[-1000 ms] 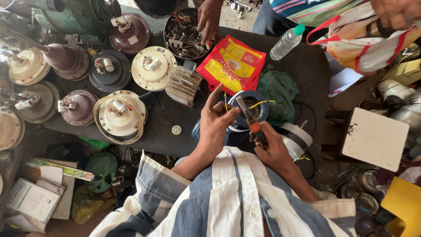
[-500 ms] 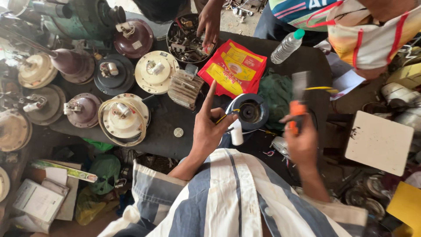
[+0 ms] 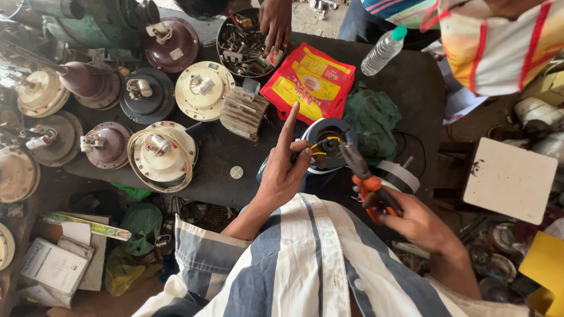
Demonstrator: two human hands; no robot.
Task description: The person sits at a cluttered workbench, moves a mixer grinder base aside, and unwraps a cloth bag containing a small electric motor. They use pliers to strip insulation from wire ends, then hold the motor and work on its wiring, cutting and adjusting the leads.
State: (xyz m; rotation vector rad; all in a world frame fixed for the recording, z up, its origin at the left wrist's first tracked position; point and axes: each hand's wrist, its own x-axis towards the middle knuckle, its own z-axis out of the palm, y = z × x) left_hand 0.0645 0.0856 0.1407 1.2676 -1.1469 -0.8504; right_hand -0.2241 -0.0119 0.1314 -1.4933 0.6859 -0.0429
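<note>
My left hand (image 3: 283, 171) pinches thin yellow and black wires (image 3: 319, 147) that come out of a round blue-and-white fan motor (image 3: 330, 142) on the dark workbench (image 3: 223, 158); its index finger points up. My right hand (image 3: 415, 219) grips orange-handled pliers (image 3: 364, 177), whose dark jaws reach toward the wires at the motor's centre. Both hands sit just in front of my striped shirt.
Several ceiling-fan motors (image 3: 163, 154) and caps cover the left of the bench. A red and yellow packet (image 3: 308, 83), green cloth (image 3: 370, 120), plastic bottle (image 3: 382, 51) and a bowl of metal parts (image 3: 244, 42) lie beyond. Another person's hand (image 3: 275, 22) reaches into the bowl. A white board (image 3: 508, 178) is right.
My right hand swung out to the right with the pliers, then came back, and the jaws now point at the motor's wires. My left hand stayed at the motor, holding the wires.
</note>
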